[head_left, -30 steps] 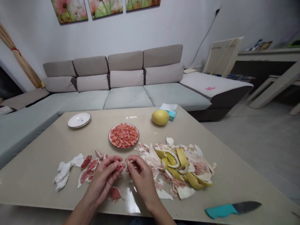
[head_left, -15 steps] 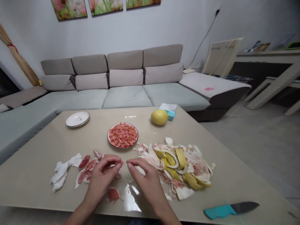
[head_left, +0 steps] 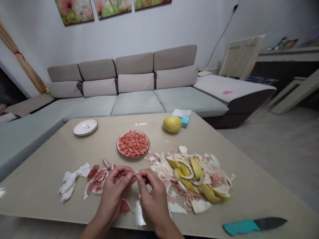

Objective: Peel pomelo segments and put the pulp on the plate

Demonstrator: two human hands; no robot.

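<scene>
Head view: the left grip (head_left: 116,186) is curled and clenched, and the right grip (head_left: 152,191) closes in from the other side, both pinching a small scrap of pink pomelo flesh (head_left: 133,177) between their fingertips, right above the worktop. The scrap is too small and too hidden to see well. Just below the left grip lies a torn pink piece of pomelo (head_left: 124,206). To the left of the hands are more pink pieces with skin on them (head_left: 96,181), and beside those a strip of crumpled white pith (head_left: 69,181). To the right, a large heap of yellow peel and white pith (head_left: 191,181) spreads across the glossy beige worktop (head_left: 45,166). Ahead of the hands sits a round plate of diced pink pomelo flesh (head_left: 133,143). Farther back are a small white plate (head_left: 85,127), a whole yellow pomelo (head_left: 172,124) and a tissue box (head_left: 184,119) touching behind it. A knife with a teal handle (head_left: 254,225) lies near the front right corner. Beyond the worktop, a long grey-green sofa (head_left: 136,103) stands against a pale wall hung with flower pictures (head_left: 74,11), and a grey floor (head_left: 274,159) stretches to the right.
</scene>
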